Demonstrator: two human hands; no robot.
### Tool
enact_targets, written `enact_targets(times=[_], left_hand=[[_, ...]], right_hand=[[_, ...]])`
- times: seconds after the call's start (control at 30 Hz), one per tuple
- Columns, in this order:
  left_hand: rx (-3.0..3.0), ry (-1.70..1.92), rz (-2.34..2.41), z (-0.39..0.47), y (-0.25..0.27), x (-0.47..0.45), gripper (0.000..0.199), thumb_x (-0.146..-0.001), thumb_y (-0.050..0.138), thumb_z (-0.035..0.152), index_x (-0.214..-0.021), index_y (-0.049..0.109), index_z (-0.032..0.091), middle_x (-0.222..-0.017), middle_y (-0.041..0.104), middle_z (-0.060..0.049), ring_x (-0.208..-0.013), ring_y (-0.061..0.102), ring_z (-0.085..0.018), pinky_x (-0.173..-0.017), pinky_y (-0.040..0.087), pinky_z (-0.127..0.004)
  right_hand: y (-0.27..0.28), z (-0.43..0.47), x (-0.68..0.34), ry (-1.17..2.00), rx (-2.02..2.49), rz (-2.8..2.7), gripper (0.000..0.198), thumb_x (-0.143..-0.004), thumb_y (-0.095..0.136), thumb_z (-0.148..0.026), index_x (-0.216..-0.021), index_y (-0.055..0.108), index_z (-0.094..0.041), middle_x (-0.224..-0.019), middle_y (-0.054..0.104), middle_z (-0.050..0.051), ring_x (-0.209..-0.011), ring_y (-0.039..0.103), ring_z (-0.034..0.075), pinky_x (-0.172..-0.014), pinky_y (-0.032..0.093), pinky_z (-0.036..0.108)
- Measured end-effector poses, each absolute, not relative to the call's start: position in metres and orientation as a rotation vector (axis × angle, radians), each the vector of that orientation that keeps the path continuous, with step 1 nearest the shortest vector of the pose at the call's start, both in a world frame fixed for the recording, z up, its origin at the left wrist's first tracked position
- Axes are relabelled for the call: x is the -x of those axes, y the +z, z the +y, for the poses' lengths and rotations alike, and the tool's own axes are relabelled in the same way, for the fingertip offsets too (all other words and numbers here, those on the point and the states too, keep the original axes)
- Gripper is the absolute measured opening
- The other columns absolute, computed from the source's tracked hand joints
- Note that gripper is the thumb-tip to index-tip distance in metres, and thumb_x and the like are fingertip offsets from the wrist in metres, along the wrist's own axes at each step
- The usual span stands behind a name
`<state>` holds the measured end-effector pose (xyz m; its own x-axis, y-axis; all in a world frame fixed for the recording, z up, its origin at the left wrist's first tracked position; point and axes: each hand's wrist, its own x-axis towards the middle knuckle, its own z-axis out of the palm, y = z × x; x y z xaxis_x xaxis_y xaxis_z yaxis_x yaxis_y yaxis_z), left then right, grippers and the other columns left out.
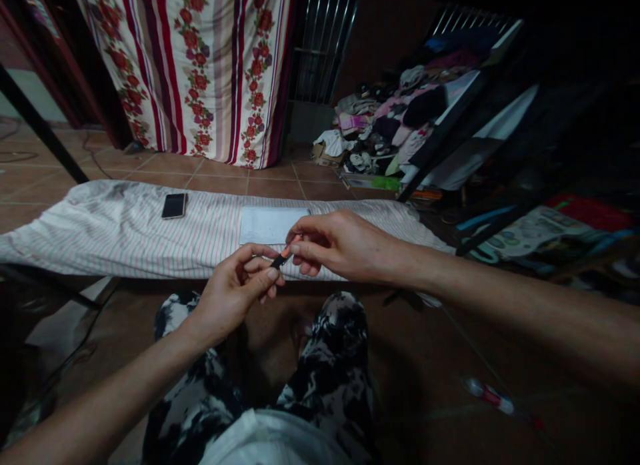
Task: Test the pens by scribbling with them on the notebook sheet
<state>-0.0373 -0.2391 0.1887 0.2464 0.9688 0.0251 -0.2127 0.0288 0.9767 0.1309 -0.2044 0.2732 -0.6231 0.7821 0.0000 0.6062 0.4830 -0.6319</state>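
Observation:
Between the thumb and fingers of my left hand (231, 286) is the black end of a short, slim black-and-orange pen-like stick (281, 259). My right hand (343, 243) pinches its orange end, so both hands are closed on the same thing. The stick slants up to the right, above the near edge of a striped cloth (210, 248). Just behind my hands a pale sheet of paper or thin pad (260, 223) lies flat on that cloth, partly covered by my right hand. The stick's exact kind is too small to make out.
A phone (174, 206) lies on the cloth at left. Dark metal bars (45, 128) rise at either side. Beyond are a floral curtain (200, 71) and a heap of clothes (395, 121). A bottle-like object (490, 395) lies on the tiled floor at right.

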Motion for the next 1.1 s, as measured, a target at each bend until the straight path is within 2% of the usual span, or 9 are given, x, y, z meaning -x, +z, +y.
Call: enact_targets(times=[0.13,0.4,0.63,0.83,0.93,1.1], left_hand=[[-1.182,1.104,0.875,-0.240,0.185,0.035,0.029,-0.071,0.067,0.027,-0.092,0.051,0.017,-0.067,0.061,0.002,-0.053,0.052,-0.008,-0.049,0.038,-0.019],[-1.367,1.162,0.899,-0.249,0.185,0.032,0.030,-0.079,0.060,0.024,-0.106,0.047,0.021,-0.070,0.058,0.002,-0.059,0.052,-0.009,-0.054,0.039,-0.020],[-1.450,1.244,0.899,-0.250,0.174,0.032,0.027,-0.081,0.056,0.023,-0.107,0.047,0.023,-0.074,0.058,0.002,-0.060,0.054,-0.009,-0.055,0.041,-0.020],[-1.561,1.258,0.967,-0.249,0.173,0.033,0.023,-0.083,0.055,0.025,-0.105,0.056,0.021,-0.078,0.061,-0.001,-0.063,0.056,-0.010,-0.060,0.043,-0.021],[-1.463,1.248,0.944,-0.247,0.175,0.033,0.025,-0.080,0.058,0.026,-0.105,0.058,0.020,-0.074,0.062,-0.001,-0.061,0.055,-0.010,-0.057,0.042,-0.020],[-1.183,1.189,0.804,-0.242,0.179,0.033,0.032,-0.076,0.064,0.026,-0.106,0.056,0.019,-0.070,0.063,-0.001,-0.054,0.052,-0.008,-0.048,0.037,-0.018]], right_hand=[[0.273,-0.205,-0.131,0.977,1.259,-2.421,0.016,-0.083,0.048,-0.022,-0.076,0.059,-0.013,-0.057,0.063,0.000,-0.050,0.061,0.009,-0.046,0.043,0.016],[0.276,-0.208,-0.126,0.909,1.477,-2.425,0.043,-0.085,0.044,-0.040,-0.054,0.059,-0.014,-0.039,0.053,-0.002,-0.033,0.044,0.004,-0.038,0.031,0.015],[0.274,-0.202,-0.125,1.178,1.617,-2.368,0.060,-0.084,0.036,-0.058,-0.052,0.058,-0.013,-0.034,0.048,-0.002,-0.031,0.040,0.006,-0.039,0.032,0.018],[0.275,-0.199,-0.121,1.077,1.650,-2.391,0.066,-0.081,0.032,-0.065,-0.055,0.062,-0.012,-0.034,0.049,0.000,-0.036,0.044,0.007,-0.049,0.037,0.020],[0.275,-0.199,-0.121,1.027,1.661,-2.423,0.070,-0.082,0.026,-0.065,-0.058,0.064,-0.011,-0.039,0.054,0.002,-0.038,0.047,0.009,-0.050,0.037,0.022],[0.275,-0.200,-0.127,0.531,1.505,-2.573,0.055,-0.088,0.031,-0.053,-0.077,0.068,-0.015,-0.060,0.064,0.004,-0.055,0.056,0.013,-0.057,0.036,0.024]])
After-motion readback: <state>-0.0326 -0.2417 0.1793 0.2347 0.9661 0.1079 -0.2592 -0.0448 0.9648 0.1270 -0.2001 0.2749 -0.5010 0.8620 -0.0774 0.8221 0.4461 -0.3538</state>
